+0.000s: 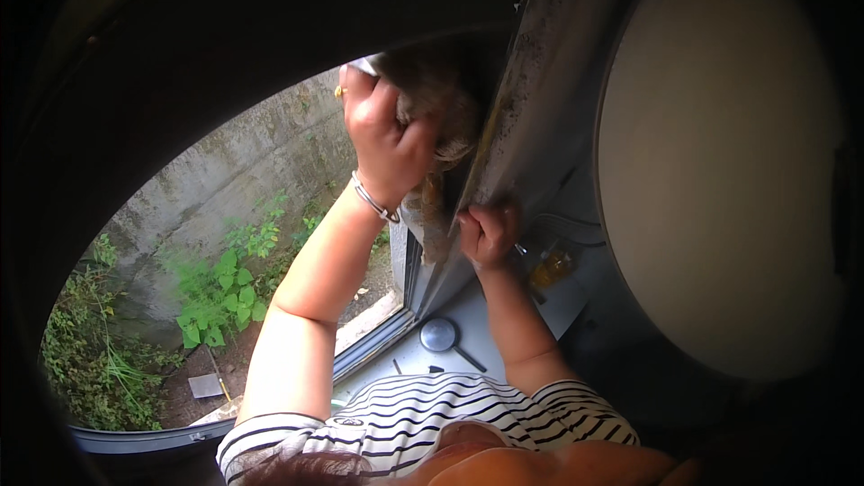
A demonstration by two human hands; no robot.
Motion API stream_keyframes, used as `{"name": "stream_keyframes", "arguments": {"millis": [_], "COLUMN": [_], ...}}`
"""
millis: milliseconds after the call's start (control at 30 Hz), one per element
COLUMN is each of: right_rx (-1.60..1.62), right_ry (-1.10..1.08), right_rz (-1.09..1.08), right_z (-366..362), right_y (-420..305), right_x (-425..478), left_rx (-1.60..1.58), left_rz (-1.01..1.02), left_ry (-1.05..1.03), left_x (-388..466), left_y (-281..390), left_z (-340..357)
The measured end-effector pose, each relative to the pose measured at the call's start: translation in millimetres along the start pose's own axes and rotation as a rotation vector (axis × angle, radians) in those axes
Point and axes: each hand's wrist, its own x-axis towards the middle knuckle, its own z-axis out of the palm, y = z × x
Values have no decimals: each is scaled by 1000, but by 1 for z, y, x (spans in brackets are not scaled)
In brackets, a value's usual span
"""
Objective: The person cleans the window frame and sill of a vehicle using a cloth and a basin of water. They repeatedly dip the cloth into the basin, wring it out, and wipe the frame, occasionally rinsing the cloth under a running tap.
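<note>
My left hand [391,128], with a ring and a bracelet, is raised at the open window and clenched on a bunched grey-brown cloth [453,125]. A small white piece [364,65] shows by its fingertips; what it is cannot be made out. Below the hand, a stained, pale strip [425,226] runs down beside the window frame [413,283]. My right hand [491,233] is lower, its fingers curled at the worn, spotted edge of the window-side wall [507,104]. The fingertips are partly hidden and blurred.
A small round metal pan [439,335] with a dark handle rests on the white counter [408,358] below. A bottle of yellow liquid [550,268] is beyond my right forearm. Outside are a concrete wall [270,142] and green plants [226,290]. A large pale surface [722,169] fills the right side.
</note>
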Motion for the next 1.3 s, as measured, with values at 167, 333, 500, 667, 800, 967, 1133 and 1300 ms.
{"name": "stream_keyframes", "arguments": {"millis": [167,333,500,667,800,967,1133,1300], "right_rx": [-14,-33,-58,-63,-72,-159,-32,44], "right_ry": [57,66,-4,65,64,9,-125,-239], "right_rz": [14,-8,44,-30,-73,37,286,579], "right_z": [5,8,1,1,4,0,-15,-54], "right_y": [-1,8,-4,4,0,-2,-32,-88], "right_x": [-2,-14,-5,-5,-9,-9,14,-18], "left_rx": [6,19,51,-74,67,214,-138,-193], "left_rz": [36,-2,-91,-316,-359,-591,-915,-644], "left_ry": [-82,-79,-55,-113,-249,-475,-322,-156], "left_x": [17,41,9,-69,-157,-255,-234,-175], "left_y": [-1,24,26,16,7,-17,-17,-1], "left_z": [-8,1,-1,1,-20,-25,-26,-18]}}
